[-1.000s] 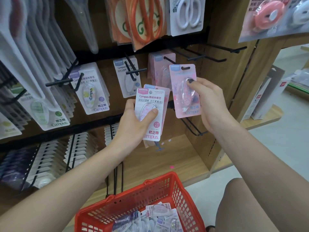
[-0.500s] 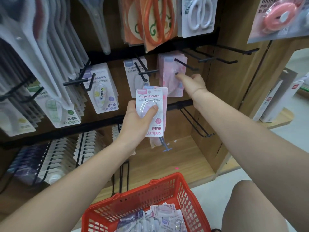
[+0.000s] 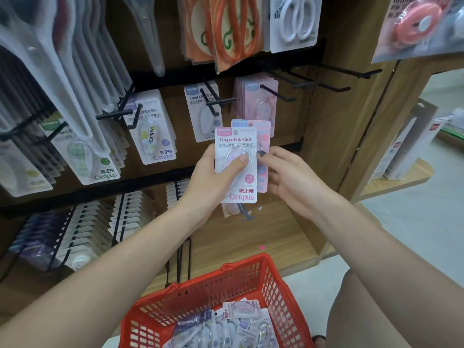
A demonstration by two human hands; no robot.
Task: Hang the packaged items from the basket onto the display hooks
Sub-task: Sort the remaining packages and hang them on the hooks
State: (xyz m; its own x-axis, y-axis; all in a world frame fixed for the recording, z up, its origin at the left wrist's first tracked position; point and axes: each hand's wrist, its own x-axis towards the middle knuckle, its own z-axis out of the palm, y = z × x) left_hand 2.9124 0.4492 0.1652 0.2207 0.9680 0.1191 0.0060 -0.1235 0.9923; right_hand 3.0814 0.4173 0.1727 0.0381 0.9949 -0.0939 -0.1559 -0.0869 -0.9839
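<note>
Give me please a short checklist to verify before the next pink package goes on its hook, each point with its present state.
1. Left hand holds the stack of packages firmly, thumb across the front: ok.
2. Right hand grips the rear pink package: cannot tell, its fingers only reach the edge.
3. Hook with the pink packages has free length at its tip: ok.
4. Path up to that hook is free: ok.
5. Hang hole of the rear package visible: not ok, hidden.
6. Red basket holds more stock: ok.

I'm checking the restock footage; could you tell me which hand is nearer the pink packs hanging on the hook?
Right. The right hand is below the hanging pink packs; the left hand is farther left.
</note>
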